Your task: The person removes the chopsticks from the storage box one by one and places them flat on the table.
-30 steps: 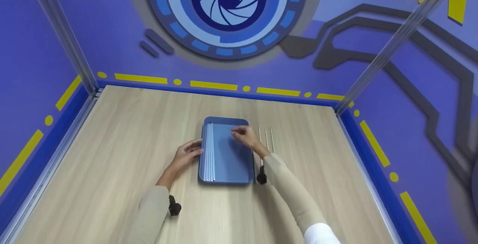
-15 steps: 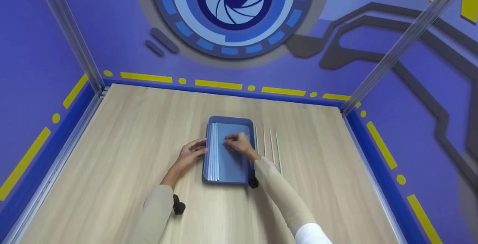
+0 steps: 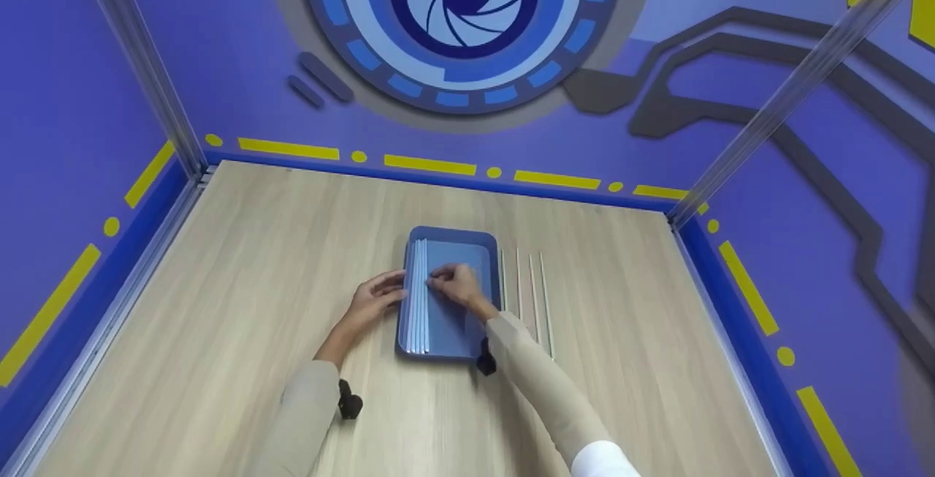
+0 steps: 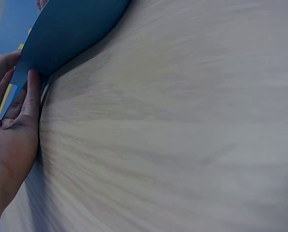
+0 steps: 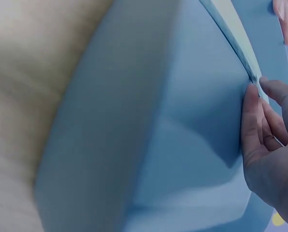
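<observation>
A shallow blue tray (image 3: 460,239) lies lengthwise on the table, with several slender white sticks (image 3: 416,316) side by side along its left inner wall. My right hand (image 3: 460,285) reaches into it from the right. Its thumb and fingertips pinch the edge of the rightmost white stick (image 5: 238,36), about halfway along, as the right wrist view also shows. My left hand (image 3: 369,302) touches the tray's left wall with fairly straight fingers (image 4: 32,94). Whether any fingertip of it reaches over the rim is unclear.
Several thin metallic-looking rods (image 3: 546,302) lie roughly parallel on the wooden table (image 3: 307,229) right of the tray, partly behind my right forearm. Blue printed panels (image 3: 241,112) and metal posts (image 3: 150,68) enclose the table's back and sides.
My right hand has moved left across the tray to the white sticks. My left hand stays at the left wall. The whole head view has shifted slightly.
</observation>
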Action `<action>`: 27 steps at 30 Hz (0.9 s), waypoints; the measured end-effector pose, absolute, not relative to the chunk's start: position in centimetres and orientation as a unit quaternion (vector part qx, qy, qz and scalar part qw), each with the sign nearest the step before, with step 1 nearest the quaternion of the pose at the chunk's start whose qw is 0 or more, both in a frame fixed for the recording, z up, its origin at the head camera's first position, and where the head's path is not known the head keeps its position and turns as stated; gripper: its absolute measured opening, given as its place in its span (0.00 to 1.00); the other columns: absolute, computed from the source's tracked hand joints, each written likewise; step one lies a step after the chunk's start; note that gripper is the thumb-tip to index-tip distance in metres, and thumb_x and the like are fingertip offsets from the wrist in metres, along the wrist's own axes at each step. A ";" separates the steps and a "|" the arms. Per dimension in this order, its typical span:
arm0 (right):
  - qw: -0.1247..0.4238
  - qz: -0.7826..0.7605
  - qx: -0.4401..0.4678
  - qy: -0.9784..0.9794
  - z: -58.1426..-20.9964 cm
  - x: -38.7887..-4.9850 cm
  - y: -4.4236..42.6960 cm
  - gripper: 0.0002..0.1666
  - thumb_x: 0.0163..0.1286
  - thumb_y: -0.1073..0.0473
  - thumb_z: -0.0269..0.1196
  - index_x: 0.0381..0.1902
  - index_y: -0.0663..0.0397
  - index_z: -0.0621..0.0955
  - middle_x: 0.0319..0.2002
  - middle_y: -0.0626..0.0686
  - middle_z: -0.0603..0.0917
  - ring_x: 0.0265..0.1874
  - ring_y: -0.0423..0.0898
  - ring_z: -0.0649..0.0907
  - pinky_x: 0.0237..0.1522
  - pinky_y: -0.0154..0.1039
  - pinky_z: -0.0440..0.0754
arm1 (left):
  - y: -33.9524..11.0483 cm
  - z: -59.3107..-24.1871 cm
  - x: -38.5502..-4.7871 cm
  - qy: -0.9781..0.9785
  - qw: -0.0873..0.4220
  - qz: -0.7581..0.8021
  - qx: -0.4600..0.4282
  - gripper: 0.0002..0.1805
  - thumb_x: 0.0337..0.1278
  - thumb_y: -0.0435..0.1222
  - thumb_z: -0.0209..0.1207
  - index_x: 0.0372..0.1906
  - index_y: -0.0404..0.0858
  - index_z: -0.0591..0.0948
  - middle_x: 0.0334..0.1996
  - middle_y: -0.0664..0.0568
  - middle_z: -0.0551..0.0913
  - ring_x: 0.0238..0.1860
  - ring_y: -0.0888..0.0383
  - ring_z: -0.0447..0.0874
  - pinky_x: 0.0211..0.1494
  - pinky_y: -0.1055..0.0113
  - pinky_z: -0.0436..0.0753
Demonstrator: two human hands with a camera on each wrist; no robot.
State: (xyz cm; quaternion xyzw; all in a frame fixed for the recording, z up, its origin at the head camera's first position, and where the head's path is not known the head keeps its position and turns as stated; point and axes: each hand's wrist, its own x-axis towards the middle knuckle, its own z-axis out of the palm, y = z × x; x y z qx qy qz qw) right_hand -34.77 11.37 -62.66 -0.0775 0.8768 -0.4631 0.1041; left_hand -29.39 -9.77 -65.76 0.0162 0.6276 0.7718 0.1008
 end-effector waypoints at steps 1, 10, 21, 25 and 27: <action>0.104 -0.464 -0.076 0.876 -62.8 -34.8 11.3 0.12 0.67 0.63 0.69 0.45 0.66 0.87 0.38 0.61 0.90 0.27 0.37 0.82 0.31 0.29 0.85 | -9.8 -65.7 -29.4 0.629 0.099 0.771 0.016 0.29 0.67 0.27 0.62 0.71 0.28 0.70 0.66 0.30 0.75 0.60 0.51 0.81 0.58 0.71 0.85; 0.101 -0.443 -0.058 0.889 -62.4 -34.5 10.4 0.09 0.67 0.65 0.69 0.43 0.65 0.87 0.38 0.60 0.90 0.27 0.39 0.83 0.31 0.31 0.85 | -9.8 -65.8 -29.3 0.632 0.101 0.768 0.017 0.29 0.67 0.28 0.62 0.71 0.28 0.71 0.65 0.31 0.77 0.56 0.58 0.83 0.58 0.70 0.85; 0.094 -0.403 -0.035 0.910 -61.6 -34.2 9.2 0.11 0.63 0.66 0.69 0.43 0.66 0.86 0.37 0.59 0.89 0.29 0.44 0.85 0.31 0.35 0.86 | -9.8 -65.6 -29.4 0.644 0.099 0.758 0.015 0.28 0.68 0.28 0.61 0.71 0.30 0.72 0.65 0.32 0.78 0.59 0.54 0.83 0.57 0.70 0.86; 0.060 -0.375 -0.055 0.923 -62.0 -34.2 9.4 0.10 0.63 0.66 0.70 0.40 0.67 0.86 0.36 0.60 0.90 0.28 0.44 0.84 0.30 0.35 0.86 | -9.8 -65.7 -29.4 0.638 0.100 0.764 0.012 0.29 0.68 0.28 0.62 0.71 0.29 0.71 0.65 0.32 0.77 0.59 0.55 0.82 0.56 0.71 0.85; 0.047 -0.366 -0.065 0.927 -62.2 -34.2 9.7 0.09 0.63 0.66 0.70 0.39 0.67 0.86 0.36 0.60 0.90 0.28 0.43 0.84 0.30 0.35 0.86 | -9.8 -65.8 -29.4 0.636 0.097 0.766 0.008 0.29 0.67 0.28 0.63 0.71 0.30 0.72 0.65 0.32 0.77 0.59 0.55 0.82 0.56 0.72 0.85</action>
